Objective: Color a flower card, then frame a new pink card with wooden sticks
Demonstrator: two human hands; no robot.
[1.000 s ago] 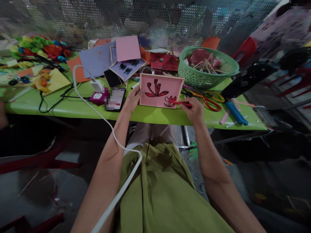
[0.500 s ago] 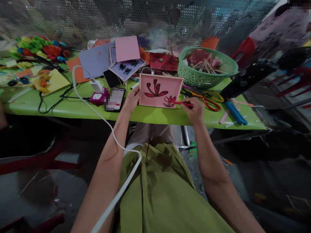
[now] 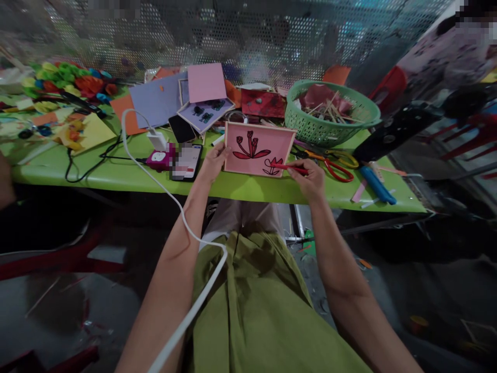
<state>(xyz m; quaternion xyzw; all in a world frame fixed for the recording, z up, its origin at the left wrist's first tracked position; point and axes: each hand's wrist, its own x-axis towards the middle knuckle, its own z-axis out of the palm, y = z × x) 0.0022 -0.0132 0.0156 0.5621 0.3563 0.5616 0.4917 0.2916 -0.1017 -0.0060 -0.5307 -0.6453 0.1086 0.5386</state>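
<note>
A pink framed card (image 3: pixel 267 140) with red flower drawings lies on the lime-green table (image 3: pixel 97 173) in front of me. My left hand (image 3: pixel 215 161) grips its left edge, fingers closed on the frame. My right hand (image 3: pixel 309 177) is closed round a red pen (image 3: pixel 289 167) whose tip rests on the small flower at the card's lower right.
A green basket (image 3: pixel 330 116) of sticks and paper stands behind right. Red-handled scissors (image 3: pixel 334 165) and a blue tool (image 3: pixel 376 184) lie to the right. A phone (image 3: pixel 186 160), pink charger (image 3: pixel 158 158) and white cable (image 3: pixel 171 197) lie left. Coloured papers and paper flowers (image 3: pixel 66 83) fill the back. Another person (image 3: pixel 446 46) sits far right.
The view has tilted slightly, so everything sits a little lower. My hands, the card and the pen keep the same positions relative to each other.
</note>
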